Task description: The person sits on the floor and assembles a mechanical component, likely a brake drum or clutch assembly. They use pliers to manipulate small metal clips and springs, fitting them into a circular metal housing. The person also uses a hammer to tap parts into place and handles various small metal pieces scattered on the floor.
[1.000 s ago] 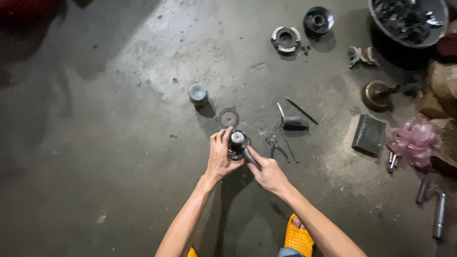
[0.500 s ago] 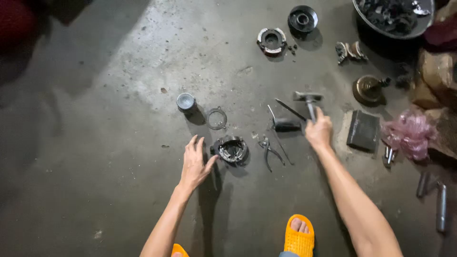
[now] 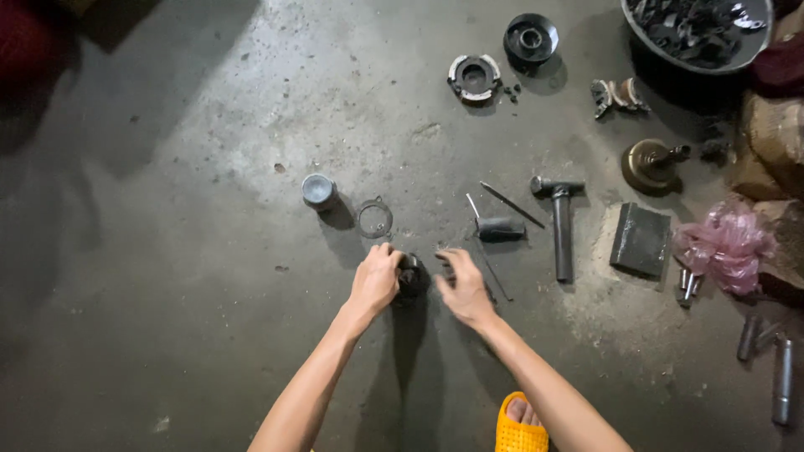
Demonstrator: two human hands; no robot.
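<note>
A dark round metal part (image 3: 411, 277) sits on the concrete floor between my hands. My left hand (image 3: 375, 280) is closed around its left side. My right hand (image 3: 461, 285) hovers just right of the part with fingers apart and nothing in it. A hammer (image 3: 560, 228) lies on the floor further right, apart from both hands. A dark-handled tool (image 3: 498, 228) and a thin rod (image 3: 512, 204) lie just beyond my right hand.
A small metal cup (image 3: 318, 191) and a wire ring (image 3: 374, 218) lie beyond my left hand. Further off are round parts (image 3: 474, 78), a bowl of scrap (image 3: 695, 33), a brass-coloured piece (image 3: 646, 164), a dark block (image 3: 641, 241) and a pink bag (image 3: 727, 244). My orange sandal (image 3: 519, 425) is near the bottom edge.
My right hand laid the hammer on the floor and came back to the round part. My left hand, spread open beside the part before, now grips it.
</note>
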